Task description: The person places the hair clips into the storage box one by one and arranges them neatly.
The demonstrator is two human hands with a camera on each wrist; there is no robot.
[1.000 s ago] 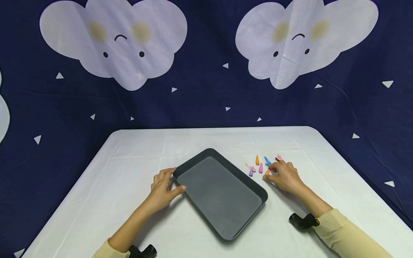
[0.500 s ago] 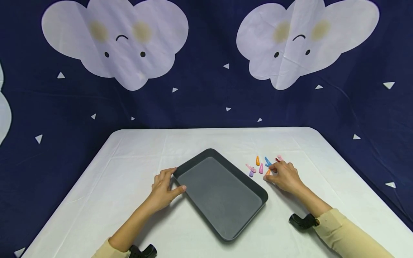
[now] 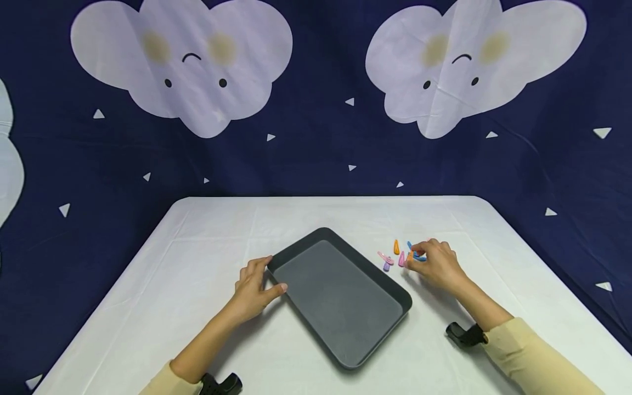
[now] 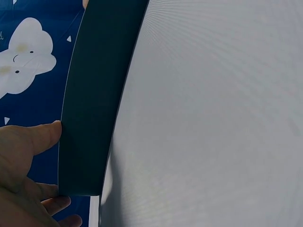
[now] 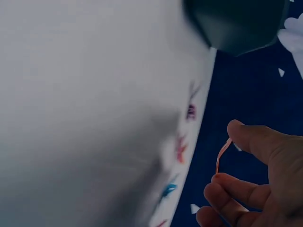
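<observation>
A dark grey baking tray (image 3: pixel 340 302) lies at an angle on the white table. My left hand (image 3: pixel 252 293) holds its left corner, thumb and fingers on either side of the rim; the left wrist view shows the thumb tip (image 4: pixel 56 135) at the edge. My right hand (image 3: pixel 436 266) is just right of the tray and pinches an orange hair clip (image 5: pixel 221 156) between thumb and forefinger, above the table. Near it lie a yellow-orange clip (image 3: pixel 396 247), pink clips (image 3: pixel 401 259), a purple clip (image 3: pixel 387 265) and blue clips (image 3: pixel 419 257). The hand hides part of the group.
The white-covered table (image 3: pixel 222 230) runs back to a dark blue curtain (image 3: pixel 316 153) with clouds and small triangles. Each wrist wears a black camera, such as the right one (image 3: pixel 464 334).
My right hand has picked the orange hair clip up from the table and risen slightly, uncovering more of the blue clips. The left hand and tray have stayed put; the head view has shifted slightly.
</observation>
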